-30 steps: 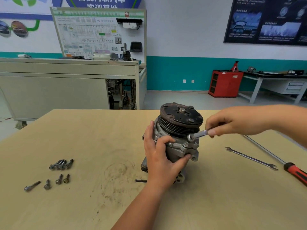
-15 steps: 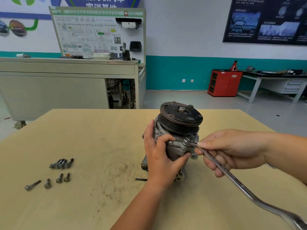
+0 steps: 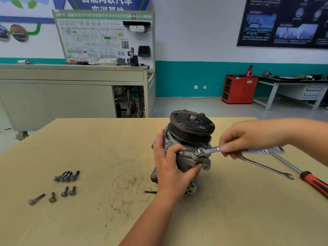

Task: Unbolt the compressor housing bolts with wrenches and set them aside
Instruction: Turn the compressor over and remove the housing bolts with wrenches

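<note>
Head view. Item: compressor (image 3: 190,137), stood on end near the middle of the table (image 3: 88,148), pulley (image 3: 192,124) uppermost. The housing is cast grey metal, lugged and uneven; the pulley is dark and grooved with a flat, rusty face. It is judged heavy, rigid and inclined to tip or turn under wrench load, so best steadied round the housing below the pulley, where the lugs give purchase. It is held in that way: the left hand (image 3: 170,167) is wrapped round the housing, fingers and thumb curled against it. The ring end of a wrench (image 3: 211,150), slim bright steel, is seated at the front flange, presumably over a bolt head, which is hidden. Its shank is pinched in the closed fingers of the right hand (image 3: 248,139). Set aside at the table's left: bolts (image 3: 66,175), dull steel, in one cluster and one loose row. Right of the compressor lie a second wrench (image 3: 266,167) and a red-handled screwdriver (image 3: 314,181). A small dark pin (image 3: 150,192) lies beside the left wrist. The table top is tan board, smudged with dark grit.
</note>
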